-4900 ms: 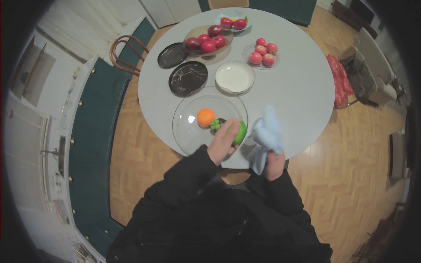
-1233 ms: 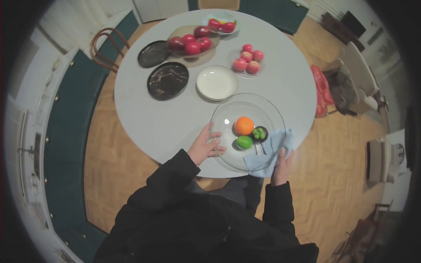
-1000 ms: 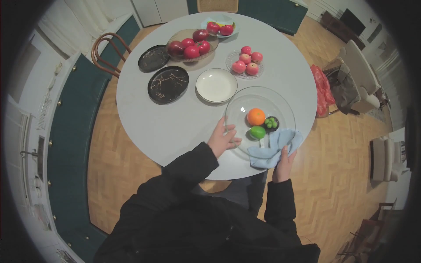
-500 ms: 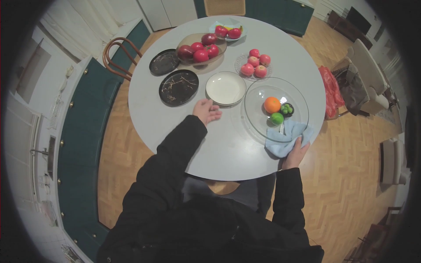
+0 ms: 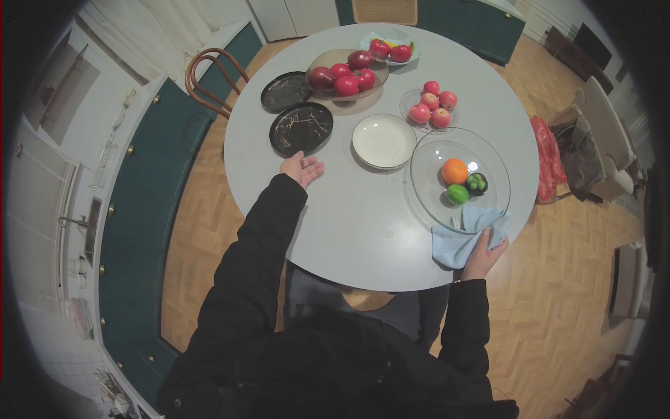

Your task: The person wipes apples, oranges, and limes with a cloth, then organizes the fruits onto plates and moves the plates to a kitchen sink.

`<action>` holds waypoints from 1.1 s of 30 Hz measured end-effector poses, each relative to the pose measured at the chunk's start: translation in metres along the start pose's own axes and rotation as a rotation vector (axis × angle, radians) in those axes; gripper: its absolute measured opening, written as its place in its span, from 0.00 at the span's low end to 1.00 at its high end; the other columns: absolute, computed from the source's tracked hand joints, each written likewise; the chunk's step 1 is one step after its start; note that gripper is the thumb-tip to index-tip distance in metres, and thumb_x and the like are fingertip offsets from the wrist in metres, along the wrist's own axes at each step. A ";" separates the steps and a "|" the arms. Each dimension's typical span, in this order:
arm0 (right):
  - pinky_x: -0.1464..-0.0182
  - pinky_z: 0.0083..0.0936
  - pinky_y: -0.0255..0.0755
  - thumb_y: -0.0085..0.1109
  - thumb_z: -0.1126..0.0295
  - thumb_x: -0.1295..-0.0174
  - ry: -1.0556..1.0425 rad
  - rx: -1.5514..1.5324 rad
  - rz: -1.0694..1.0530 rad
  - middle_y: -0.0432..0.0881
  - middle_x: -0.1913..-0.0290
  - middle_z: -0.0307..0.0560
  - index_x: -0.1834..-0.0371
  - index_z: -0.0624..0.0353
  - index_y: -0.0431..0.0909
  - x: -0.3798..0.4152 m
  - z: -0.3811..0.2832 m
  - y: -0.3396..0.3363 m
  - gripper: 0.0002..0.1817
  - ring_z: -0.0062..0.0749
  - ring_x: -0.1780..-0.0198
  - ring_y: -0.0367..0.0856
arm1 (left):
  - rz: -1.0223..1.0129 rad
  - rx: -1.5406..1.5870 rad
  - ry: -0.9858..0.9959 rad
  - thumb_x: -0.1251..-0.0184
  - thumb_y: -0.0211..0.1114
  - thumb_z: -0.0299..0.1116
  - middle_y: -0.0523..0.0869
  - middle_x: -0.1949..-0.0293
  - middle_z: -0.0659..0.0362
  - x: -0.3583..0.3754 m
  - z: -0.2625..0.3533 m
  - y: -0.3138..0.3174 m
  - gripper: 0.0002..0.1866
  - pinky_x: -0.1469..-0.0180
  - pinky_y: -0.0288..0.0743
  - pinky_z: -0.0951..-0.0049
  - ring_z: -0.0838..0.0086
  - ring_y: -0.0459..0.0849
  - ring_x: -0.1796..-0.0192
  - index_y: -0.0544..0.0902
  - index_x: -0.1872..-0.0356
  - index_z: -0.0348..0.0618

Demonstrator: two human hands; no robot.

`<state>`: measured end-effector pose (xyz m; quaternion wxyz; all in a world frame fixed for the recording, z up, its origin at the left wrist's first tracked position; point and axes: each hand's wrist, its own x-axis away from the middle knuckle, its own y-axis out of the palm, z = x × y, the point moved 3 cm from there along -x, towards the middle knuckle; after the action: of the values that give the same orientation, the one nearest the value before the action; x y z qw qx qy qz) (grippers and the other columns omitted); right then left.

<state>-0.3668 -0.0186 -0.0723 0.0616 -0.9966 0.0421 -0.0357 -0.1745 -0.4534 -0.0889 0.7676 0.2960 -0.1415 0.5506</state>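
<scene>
My left hand (image 5: pixel 303 169), fingers apart and holding nothing, is at the lower edge of a black plate with gold veins (image 5: pixel 301 128). My right hand (image 5: pixel 485 256) grips a light blue cloth (image 5: pixel 453 246) against the lower rim of a large glass plate (image 5: pixel 436 164). On that plate lie an orange (image 5: pixel 455 171), a green fruit (image 5: pixel 458 194) and a small dark dish of green pieces (image 5: pixel 477 184). A white bowl (image 5: pixel 384 141) stands between my hands, left of the glass plate.
Behind are a second black plate (image 5: pixel 286 91), a glass bowl of red fruit (image 5: pixel 347 72), a glass dish of apples (image 5: pixel 433 105) and a light blue dish (image 5: pixel 401 53) of red fruit. A wooden chair (image 5: pixel 216 80) stands left, a red bag (image 5: pixel 548 159) right.
My left hand has moved left, away from the white bowl to the black plate. My right hand still holds the cloth, which has shifted slightly at the glass rim. The whole view has shifted.
</scene>
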 end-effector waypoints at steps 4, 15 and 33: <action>0.33 0.36 0.70 0.59 0.52 0.30 -0.036 0.033 -0.001 0.71 0.34 0.56 0.30 0.57 0.60 -0.003 0.011 -0.003 0.32 0.44 0.34 0.72 | 0.084 -0.007 0.020 0.19 0.50 0.40 0.82 0.48 0.36 -0.023 0.015 -0.029 0.28 0.52 0.88 0.54 0.46 0.87 0.52 0.60 0.29 0.30; 0.34 0.37 0.70 0.62 0.52 0.31 -0.021 0.006 0.018 0.72 0.34 0.55 0.30 0.57 0.62 -0.011 0.015 -0.005 0.33 0.43 0.35 0.73 | 0.237 -0.708 0.000 0.27 0.54 0.38 0.87 0.69 0.42 -0.064 0.069 -0.077 0.22 0.81 0.79 0.71 0.62 0.86 0.77 0.79 0.56 0.20; 0.34 0.35 0.71 0.63 0.55 0.31 0.017 -0.052 0.059 0.75 0.34 0.52 0.32 0.56 0.67 -0.015 0.009 -0.003 0.30 0.40 0.35 0.74 | 0.100 -1.023 0.490 0.34 0.57 0.42 0.85 0.68 0.59 -0.026 0.079 -0.001 0.12 0.67 0.71 0.70 0.71 0.81 0.71 0.82 0.54 0.53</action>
<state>-0.3811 -0.0131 -0.0819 0.0366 -0.9958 0.0729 -0.0411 -0.1742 -0.5220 -0.0412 0.7966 -0.2570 -0.2220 0.5001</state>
